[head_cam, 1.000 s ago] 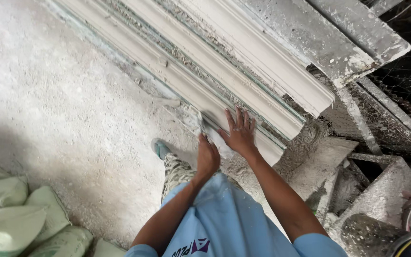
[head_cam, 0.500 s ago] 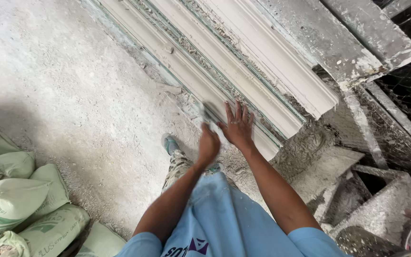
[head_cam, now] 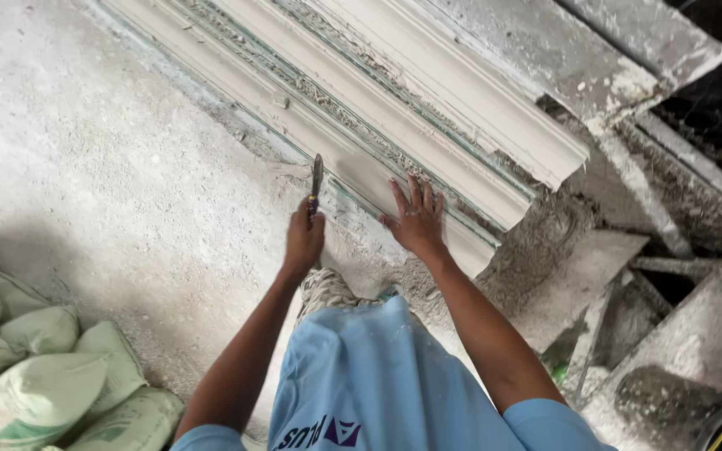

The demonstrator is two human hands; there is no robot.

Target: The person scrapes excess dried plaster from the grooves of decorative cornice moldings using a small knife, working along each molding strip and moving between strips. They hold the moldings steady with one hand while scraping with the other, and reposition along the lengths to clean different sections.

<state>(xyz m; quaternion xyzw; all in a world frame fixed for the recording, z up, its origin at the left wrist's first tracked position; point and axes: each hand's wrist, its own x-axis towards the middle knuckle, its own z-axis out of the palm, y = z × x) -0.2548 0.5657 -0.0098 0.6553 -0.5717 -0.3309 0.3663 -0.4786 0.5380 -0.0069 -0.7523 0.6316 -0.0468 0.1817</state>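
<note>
Clenched on a scraper [head_cam: 317, 178], left hand [head_cam: 303, 240] works the moulding's [head_cam: 394, 125] near edge; right hand [head_cam: 415, 219] lies flat on it, bare floor [head_cam: 102, 184] open leftward.

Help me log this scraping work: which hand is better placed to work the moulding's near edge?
Probably the left hand: it grips the scraper, blade tip at the moulding edge. The right hand lies flat, steadying.
</note>
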